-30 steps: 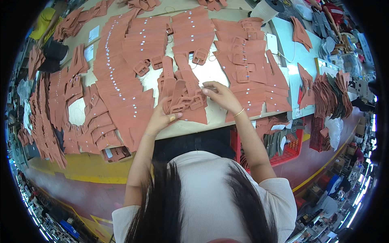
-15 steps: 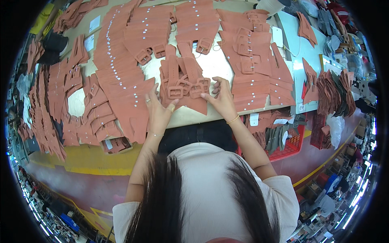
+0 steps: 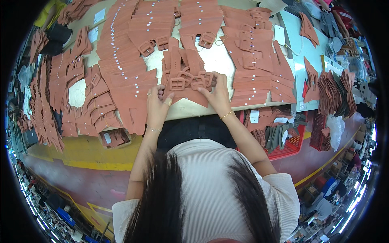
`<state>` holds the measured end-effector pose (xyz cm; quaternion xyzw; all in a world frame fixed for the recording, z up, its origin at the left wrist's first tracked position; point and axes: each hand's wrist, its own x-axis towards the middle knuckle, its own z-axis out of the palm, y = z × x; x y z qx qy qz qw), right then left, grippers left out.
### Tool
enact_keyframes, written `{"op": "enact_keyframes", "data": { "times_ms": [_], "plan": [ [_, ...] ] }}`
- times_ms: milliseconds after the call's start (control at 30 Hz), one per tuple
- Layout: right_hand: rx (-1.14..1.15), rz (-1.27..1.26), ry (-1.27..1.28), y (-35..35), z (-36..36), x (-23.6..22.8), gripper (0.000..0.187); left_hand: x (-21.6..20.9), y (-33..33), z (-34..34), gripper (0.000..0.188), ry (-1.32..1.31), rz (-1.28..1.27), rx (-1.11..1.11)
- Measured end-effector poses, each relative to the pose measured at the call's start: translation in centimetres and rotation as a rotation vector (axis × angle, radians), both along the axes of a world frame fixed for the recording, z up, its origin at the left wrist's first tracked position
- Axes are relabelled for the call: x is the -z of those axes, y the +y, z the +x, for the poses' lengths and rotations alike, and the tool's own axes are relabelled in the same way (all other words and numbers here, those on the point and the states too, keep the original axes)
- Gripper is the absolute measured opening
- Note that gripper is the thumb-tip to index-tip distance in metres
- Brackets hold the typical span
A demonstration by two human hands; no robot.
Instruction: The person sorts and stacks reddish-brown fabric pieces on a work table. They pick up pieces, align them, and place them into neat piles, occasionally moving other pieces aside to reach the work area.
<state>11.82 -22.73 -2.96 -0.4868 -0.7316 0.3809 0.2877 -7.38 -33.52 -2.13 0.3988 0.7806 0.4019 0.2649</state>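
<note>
A small stack of reddish-brown leather-like pieces with straps and covered buckles (image 3: 187, 79) lies at the front middle of the table, between my hands. My left hand (image 3: 159, 106) grips the stack's lower left edge, thumb on top beside the left square buckle (image 3: 177, 84), fingers curled at the side. At the other side, my right hand (image 3: 219, 96) pinches the edge by the right buckle (image 3: 198, 82), its thumb on the front and fingertips behind. Two punched straps (image 3: 174, 58) point away from me. The fingertips are partly hidden by the pieces.
Overlapping rows of brown cut pieces (image 3: 117, 52) with small white labels cover the table at left and back. Buckled pieces (image 3: 248, 44) are stacked at right. Beyond stands a pale blue table (image 3: 298, 44). A red crate (image 3: 285, 152) sits below the front right edge.
My right hand has closed in on the stack's right buckle. My left fingers have curled in at its left edge. The view has shifted slightly.
</note>
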Motion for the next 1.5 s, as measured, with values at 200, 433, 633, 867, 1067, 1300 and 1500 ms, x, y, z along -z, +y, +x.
{"op": "enact_keyframes", "data": {
  "times_ms": [200, 433, 633, 867, 1067, 1300, 1500],
  "plan": [
    [0.009, -0.319, 0.015, -0.3, 0.1, -0.7, 0.057, -0.6, 0.2, -0.5, 0.032, 0.046, -0.161, 0.109],
    [-0.017, -0.641, 0.569, 0.3, -0.2, -0.1, 0.038, -1.2, 0.1, -1.9, 0.029, -1.155, -0.030, -0.110],
    [-0.081, -0.731, 0.607, 0.0, 0.7, -0.5, 0.037, 0.3, -0.8, -2.9, 0.033, -1.376, -0.017, -0.097],
    [-0.039, -0.714, 0.580, 0.4, 0.7, 1.4, 0.038, 1.1, -1.0, -2.3, 0.036, -1.401, 0.015, -0.166],
    [-0.079, -0.616, 0.610, 0.4, 0.9, 2.8, 0.043, 0.5, -0.6, -2.3, 0.032, -1.292, -0.021, -0.114],
    [-0.063, -0.302, 0.384, 0.8, 0.4, 2.2, 0.047, 0.9, -0.2, -2.5, 0.023, -1.010, -0.188, 0.016],
    [-0.071, -0.388, 0.304, 1.1, 0.6, 1.3, 0.045, 0.5, 0.2, -2.6, 0.025, -1.004, -0.222, -0.018]
  ]
}}
